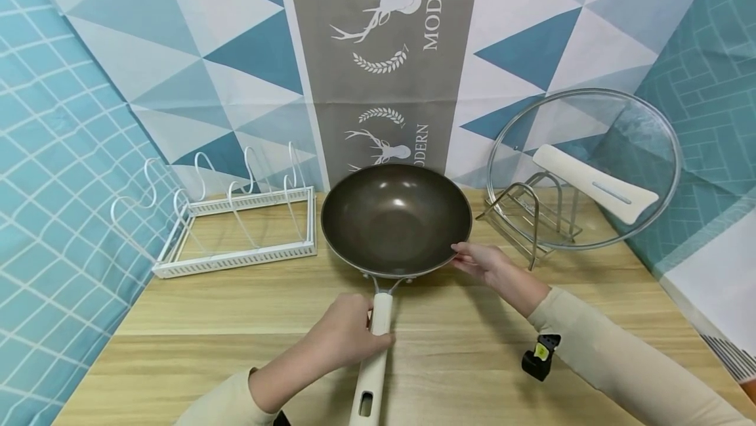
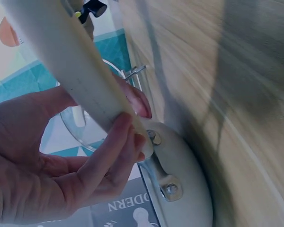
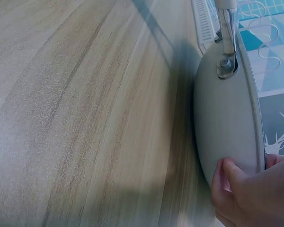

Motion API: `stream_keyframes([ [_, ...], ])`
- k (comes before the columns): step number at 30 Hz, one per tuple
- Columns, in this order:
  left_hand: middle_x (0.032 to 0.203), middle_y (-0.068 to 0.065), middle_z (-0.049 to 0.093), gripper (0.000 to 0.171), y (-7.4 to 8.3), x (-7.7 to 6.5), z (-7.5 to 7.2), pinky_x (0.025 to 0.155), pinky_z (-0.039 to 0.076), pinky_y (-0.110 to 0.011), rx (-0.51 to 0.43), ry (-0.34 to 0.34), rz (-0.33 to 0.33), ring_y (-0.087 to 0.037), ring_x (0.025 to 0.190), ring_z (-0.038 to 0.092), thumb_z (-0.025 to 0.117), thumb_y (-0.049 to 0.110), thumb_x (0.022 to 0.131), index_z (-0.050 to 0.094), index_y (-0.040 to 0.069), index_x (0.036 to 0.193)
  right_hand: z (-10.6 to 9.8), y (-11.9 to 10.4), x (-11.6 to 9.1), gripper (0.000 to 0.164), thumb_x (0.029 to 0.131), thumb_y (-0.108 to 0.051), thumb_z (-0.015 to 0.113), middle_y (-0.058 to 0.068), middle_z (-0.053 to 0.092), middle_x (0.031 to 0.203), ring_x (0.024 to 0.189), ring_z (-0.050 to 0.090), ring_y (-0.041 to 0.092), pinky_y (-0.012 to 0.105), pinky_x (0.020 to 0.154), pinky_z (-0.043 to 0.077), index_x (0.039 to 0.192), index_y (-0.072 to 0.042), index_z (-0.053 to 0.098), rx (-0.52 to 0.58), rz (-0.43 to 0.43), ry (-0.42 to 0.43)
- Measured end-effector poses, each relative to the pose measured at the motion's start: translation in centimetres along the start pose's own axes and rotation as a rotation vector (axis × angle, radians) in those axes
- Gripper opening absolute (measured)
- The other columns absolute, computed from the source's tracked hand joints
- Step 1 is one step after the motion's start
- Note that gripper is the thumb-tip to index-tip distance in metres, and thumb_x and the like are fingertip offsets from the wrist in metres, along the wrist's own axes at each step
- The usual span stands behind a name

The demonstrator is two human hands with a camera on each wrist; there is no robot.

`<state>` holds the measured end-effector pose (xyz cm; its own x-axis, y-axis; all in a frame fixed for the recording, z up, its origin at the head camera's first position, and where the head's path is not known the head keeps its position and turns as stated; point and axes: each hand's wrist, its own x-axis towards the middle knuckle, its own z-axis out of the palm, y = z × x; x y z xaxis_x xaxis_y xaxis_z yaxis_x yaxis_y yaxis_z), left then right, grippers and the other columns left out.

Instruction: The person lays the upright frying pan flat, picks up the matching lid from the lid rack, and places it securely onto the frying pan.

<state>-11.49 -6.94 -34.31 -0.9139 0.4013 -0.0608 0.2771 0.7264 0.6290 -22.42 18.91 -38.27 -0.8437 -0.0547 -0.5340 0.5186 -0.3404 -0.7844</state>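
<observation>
A dark-coated wok (image 1: 396, 222) with a pale outer side (image 3: 225, 118) stands in the middle of the wooden table, its long cream handle (image 1: 381, 314) pointing toward me. My left hand (image 1: 348, 334) grips that handle near the metal bracket. In the left wrist view, the fingers (image 2: 116, 142) and thumb lie around the handle's two sides. At the wok's right rim, my right hand (image 1: 484, 265) pinches the edge, thumb on the inner side. Fingertips (image 3: 229, 165) press against the outer wall in the right wrist view. Inside the wok only bare coating shows.
A white rack (image 1: 236, 257) with tall wire loops stands left of the wok. To the right, a metal wire stand (image 1: 535, 229) holds a glass lid (image 1: 640, 144) with a cream handle (image 1: 596, 183) upright. A patterned backdrop (image 1: 236, 52) rises behind the wooden table (image 1: 224, 308).
</observation>
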Motion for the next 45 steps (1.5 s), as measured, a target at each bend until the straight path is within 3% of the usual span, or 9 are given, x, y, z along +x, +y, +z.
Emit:
stream_keyframes([
  [4,0.05,0.008,0.041,0.028,0.0,-0.1,-0.2,0.041,0.031,-0.019,-0.021,-0.028,0.03,-0.006,0.046,0.037,0.077,0.019,0.069,0.053,0.009,0.061,0.0,0.0,-0.1,0.06,0.091,0.004,0.052,0.021,0.053,0.114,0.087,0.063,0.016,0.031,0.108,0.04,0.143,0.014,0.024,-0.011,0.006,0.007],
  [7,0.05,0.008,0.044,0.026,-0.2,-0.1,-0.2,0.042,0.033,-0.019,-0.05,-0.037,0.035,-0.005,0.047,0.039,0.079,0.019,0.068,0.055,0.009,0.063,-0.1,0.0,-0.1,0.057,0.091,0.004,0.052,0.02,0.052,0.113,0.083,0.062,0.015,0.032,0.11,0.037,0.141,0.014,0.027,-0.028,0.005,0.008],
  [16,0.057,0.003,0.054,0.024,-0.8,0.1,0.0,0.046,0.039,-0.021,-0.112,0.001,-0.027,-0.007,0.052,0.047,0.08,0.019,0.064,0.062,0.006,0.074,-0.1,-0.2,0.4,0.062,0.09,0.006,0.053,0.019,0.052,0.112,0.088,0.061,0.017,0.028,0.104,0.046,0.144,0.012,0.025,-0.008,0.014,0.021],
  [19,0.062,0.001,0.057,0.03,-0.9,0.1,-0.1,0.05,0.042,-0.021,-0.109,0.011,-0.043,-0.009,0.057,0.05,0.081,0.02,0.063,0.063,0.004,0.081,-0.1,-0.4,0.4,0.05,0.09,0.006,0.054,0.018,0.051,0.109,0.084,0.062,0.015,0.025,0.096,0.052,0.136,0.01,0.038,-0.014,0.012,0.031],
  [21,0.065,0.0,0.058,0.033,-1.0,0.1,-0.2,0.052,0.043,-0.021,-0.109,0.014,-0.045,-0.01,0.06,0.052,0.082,0.02,0.063,0.063,0.002,0.084,-0.2,-0.4,0.4,0.033,0.089,0.006,0.055,0.016,0.053,0.104,0.078,0.062,0.014,0.023,0.09,0.055,0.122,0.008,0.049,-0.029,0.01,0.035],
  [24,0.067,-0.001,0.059,0.036,-1.1,0.0,-0.3,0.054,0.043,-0.022,-0.112,0.006,-0.051,-0.011,0.062,0.052,0.082,0.021,0.063,0.063,0.002,0.086,-0.3,-0.4,0.4,0.014,0.089,0.006,0.055,0.013,0.056,0.095,0.075,0.063,0.013,0.022,0.085,0.056,0.102,0.002,0.052,-0.035,0.011,0.02],
  [32,0.072,-0.002,0.06,0.038,-1.7,-0.3,-0.8,0.057,0.045,-0.022,-0.107,-0.021,-0.06,-0.011,0.065,0.054,0.083,0.022,0.065,0.061,0.003,0.09,-0.5,-0.2,0.6,0.01,0.089,0.004,0.056,0.008,0.058,0.085,0.073,0.063,0.011,0.022,0.089,0.055,0.097,0.0,0.051,-0.059,0.016,-0.008],
  [38,0.072,-0.003,0.06,0.039,-2.0,-0.4,-1.0,0.056,0.046,-0.021,-0.108,-0.013,-0.052,-0.01,0.064,0.055,0.083,0.021,0.064,0.062,0.001,0.091,-0.7,-0.2,0.7,0.01,0.09,0.005,0.054,0.008,0.057,0.085,0.073,0.063,0.011,0.021,0.082,0.057,0.097,-0.001,0.048,-0.059,0.016,-0.022],
  [45,0.07,-0.001,0.059,0.035,-1.8,-0.3,-1.1,0.055,0.045,-0.021,-0.098,-0.013,-0.041,-0.01,0.064,0.055,0.082,0.019,0.065,0.062,0.002,0.089,-0.7,-0.2,0.7,0.012,0.091,0.003,0.053,0.015,0.049,0.108,0.077,0.061,0.012,0.032,0.107,0.042,0.101,-0.001,0.048,-0.075,0.026,-0.031],
])
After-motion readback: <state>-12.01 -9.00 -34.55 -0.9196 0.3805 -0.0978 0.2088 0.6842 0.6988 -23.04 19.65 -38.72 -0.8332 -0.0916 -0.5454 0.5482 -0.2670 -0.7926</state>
